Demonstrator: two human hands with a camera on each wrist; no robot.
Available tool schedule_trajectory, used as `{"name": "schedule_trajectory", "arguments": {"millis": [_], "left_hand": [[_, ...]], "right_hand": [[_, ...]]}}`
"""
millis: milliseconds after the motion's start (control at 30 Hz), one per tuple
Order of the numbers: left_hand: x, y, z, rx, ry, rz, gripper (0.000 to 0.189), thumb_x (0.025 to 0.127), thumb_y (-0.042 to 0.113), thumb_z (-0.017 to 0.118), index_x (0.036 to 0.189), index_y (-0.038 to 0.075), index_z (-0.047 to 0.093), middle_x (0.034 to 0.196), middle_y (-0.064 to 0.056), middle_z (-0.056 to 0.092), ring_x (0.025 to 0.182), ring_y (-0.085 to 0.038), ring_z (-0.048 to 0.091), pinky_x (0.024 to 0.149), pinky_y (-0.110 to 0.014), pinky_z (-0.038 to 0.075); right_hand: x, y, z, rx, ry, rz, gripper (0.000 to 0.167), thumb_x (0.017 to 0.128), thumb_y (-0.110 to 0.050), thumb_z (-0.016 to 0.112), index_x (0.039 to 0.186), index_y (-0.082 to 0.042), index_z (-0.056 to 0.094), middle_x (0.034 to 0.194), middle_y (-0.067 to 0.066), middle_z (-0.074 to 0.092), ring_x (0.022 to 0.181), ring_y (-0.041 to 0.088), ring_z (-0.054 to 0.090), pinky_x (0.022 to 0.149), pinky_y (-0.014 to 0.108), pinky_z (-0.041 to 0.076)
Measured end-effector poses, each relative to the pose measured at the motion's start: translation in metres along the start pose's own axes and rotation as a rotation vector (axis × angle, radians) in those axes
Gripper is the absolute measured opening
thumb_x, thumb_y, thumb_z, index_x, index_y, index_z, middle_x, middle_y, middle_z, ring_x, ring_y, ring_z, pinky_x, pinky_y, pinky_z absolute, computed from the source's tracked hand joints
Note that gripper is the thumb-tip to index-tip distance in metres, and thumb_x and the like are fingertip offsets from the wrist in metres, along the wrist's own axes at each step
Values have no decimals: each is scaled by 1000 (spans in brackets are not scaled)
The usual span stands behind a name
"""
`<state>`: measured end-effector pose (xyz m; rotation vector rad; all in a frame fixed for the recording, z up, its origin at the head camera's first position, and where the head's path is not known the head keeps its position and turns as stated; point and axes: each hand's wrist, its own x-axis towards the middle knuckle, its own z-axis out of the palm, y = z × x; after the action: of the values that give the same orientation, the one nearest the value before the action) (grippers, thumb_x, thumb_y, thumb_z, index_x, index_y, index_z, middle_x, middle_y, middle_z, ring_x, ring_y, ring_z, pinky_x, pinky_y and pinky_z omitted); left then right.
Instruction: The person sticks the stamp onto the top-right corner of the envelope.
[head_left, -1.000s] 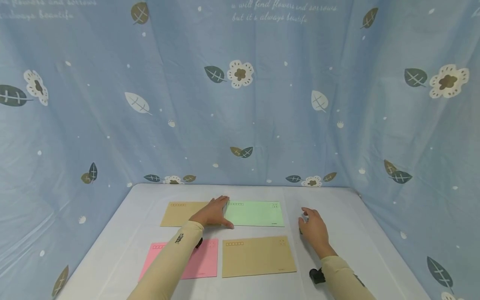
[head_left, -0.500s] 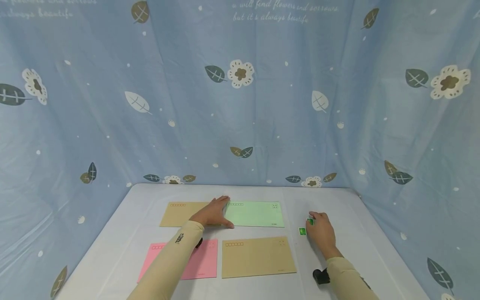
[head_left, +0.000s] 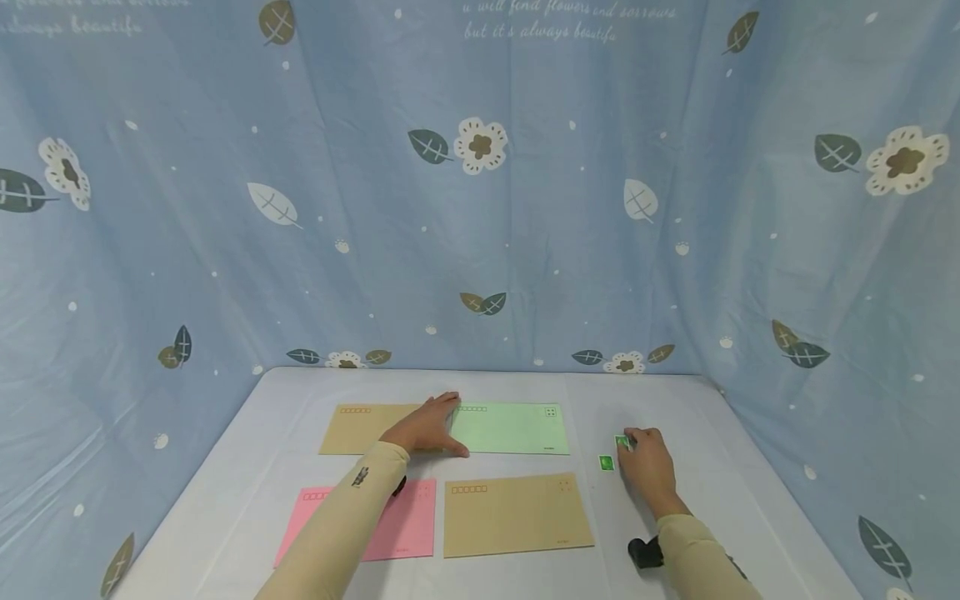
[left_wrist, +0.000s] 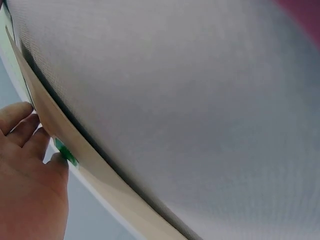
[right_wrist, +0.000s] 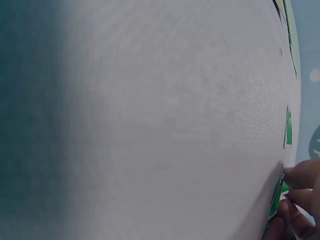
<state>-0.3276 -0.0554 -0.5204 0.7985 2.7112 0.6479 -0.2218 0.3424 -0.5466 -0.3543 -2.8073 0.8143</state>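
Note:
In the head view my left hand (head_left: 426, 427) rests with spread fingers over the right end of the back tan envelope (head_left: 356, 429), beside the light green envelope (head_left: 510, 428). The left wrist view shows its thumb against a small green stamp (left_wrist: 66, 151) on the tan envelope. My right hand (head_left: 648, 468) is low over the table at the right, its fingertips pinching a green stamp (right_wrist: 275, 197). Another green stamp (head_left: 622, 441) lies partly under those fingers. A further stamp (head_left: 606, 462) lies to the left of the hand.
A pink envelope (head_left: 401, 521) lies at the front left, partly under the left forearm. Beside it is a second tan envelope (head_left: 517, 517). The white table (head_left: 720, 450) ends at a blue patterned curtain (head_left: 555, 208).
My right hand has moved right and slightly toward me, uncovering stamps on the table. The left hand has stayed in place on the tan envelope.

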Motion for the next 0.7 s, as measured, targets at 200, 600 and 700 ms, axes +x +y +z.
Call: {"name": "schedule_trajectory", "arguments": {"millis": [200,600,700], "left_hand": [[0,0,0,7,5,-13,113,74,50,89,157,-2,33,166,-14,26,153,-35,22,123,-51,23],[3,-4,1,45,6,4,113,73,53,89,156,-2,36,165,-14,27,153,-31,25,122,-47,28],[4,-4,1,57,10,8,113,72,53,89,155,-2,36,165,-14,28,153,-30,26,123,-45,27]], "right_hand": [[1,0,-1,-6,-3,-4,39,95,-10,65,126,12,61,118,31,57,111,45,60,93,57,52],[5,4,1,23,11,-5,34,92,-7,68,123,8,65,94,14,61,83,26,56,70,40,51],[6,5,2,19,14,-6,34,92,-7,68,123,7,66,92,11,61,81,24,55,67,36,48]]}}
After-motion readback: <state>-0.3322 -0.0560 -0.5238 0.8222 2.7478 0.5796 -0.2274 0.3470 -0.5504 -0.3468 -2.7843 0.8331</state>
